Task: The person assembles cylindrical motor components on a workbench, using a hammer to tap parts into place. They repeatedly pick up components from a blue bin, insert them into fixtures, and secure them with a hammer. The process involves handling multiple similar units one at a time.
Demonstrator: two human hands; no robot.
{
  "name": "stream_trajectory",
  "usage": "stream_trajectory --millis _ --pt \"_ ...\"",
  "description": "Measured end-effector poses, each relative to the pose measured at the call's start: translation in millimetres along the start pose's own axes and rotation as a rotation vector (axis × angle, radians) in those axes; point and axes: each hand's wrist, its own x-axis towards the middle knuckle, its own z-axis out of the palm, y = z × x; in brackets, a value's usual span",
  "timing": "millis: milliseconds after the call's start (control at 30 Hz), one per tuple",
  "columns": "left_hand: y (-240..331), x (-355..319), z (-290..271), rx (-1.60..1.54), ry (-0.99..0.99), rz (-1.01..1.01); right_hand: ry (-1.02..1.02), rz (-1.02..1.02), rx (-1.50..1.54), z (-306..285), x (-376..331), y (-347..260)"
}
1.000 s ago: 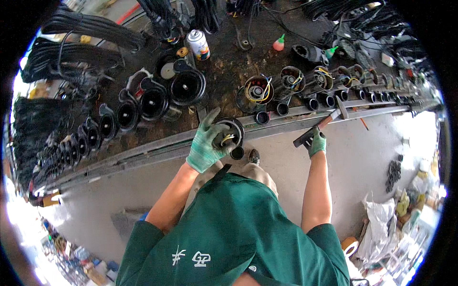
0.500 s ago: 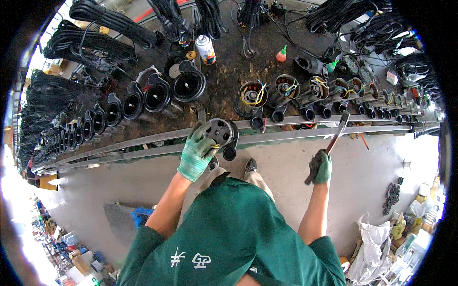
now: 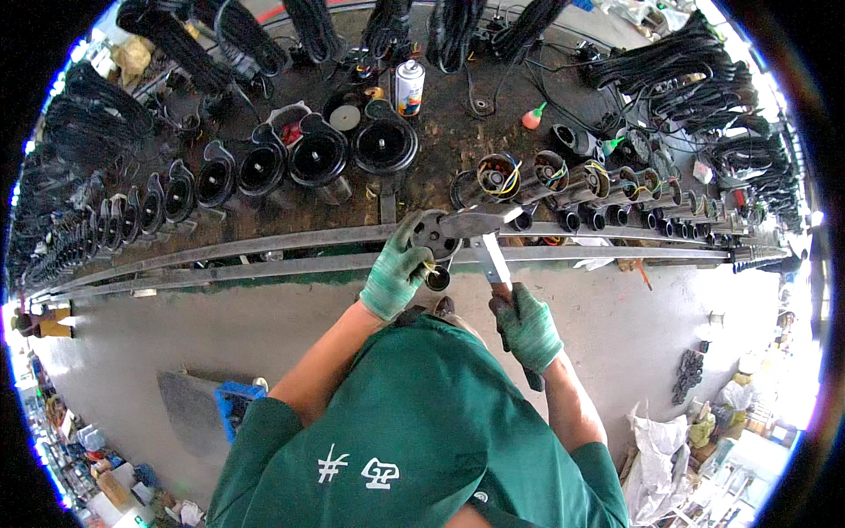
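One hammer (image 3: pixel 492 257) is gripped in the right hand (image 3: pixel 531 332), fingers wrapped round its handle. The left hand (image 3: pixel 393 275) pinches a dark holed disc (image 3: pixel 436 233) above the metal rails (image 3: pixel 669 253). The hammer's head overlaps it; contact cannot be told. Beyond stand wired cylinders (image 3: pixel 499 179) and round housings (image 3: pixel 319 158), then a spray can (image 3: pixel 408 90), then cable bundles (image 3: pixel 456 35).
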Motion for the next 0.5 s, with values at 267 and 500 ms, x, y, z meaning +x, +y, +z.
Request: stream_trajectory --millis 267,500 --pt "-19.9 -11.6 7.2 -0.109 0.051 0.006 0.151 -0.143 -0.347 24.5 -11.5 -35.5" --pt "-23.3 -18.6 18.8 -0.478 0.059 -0.191 0.028 -0.032 -0.475 23.4 -1.5 -20.0"
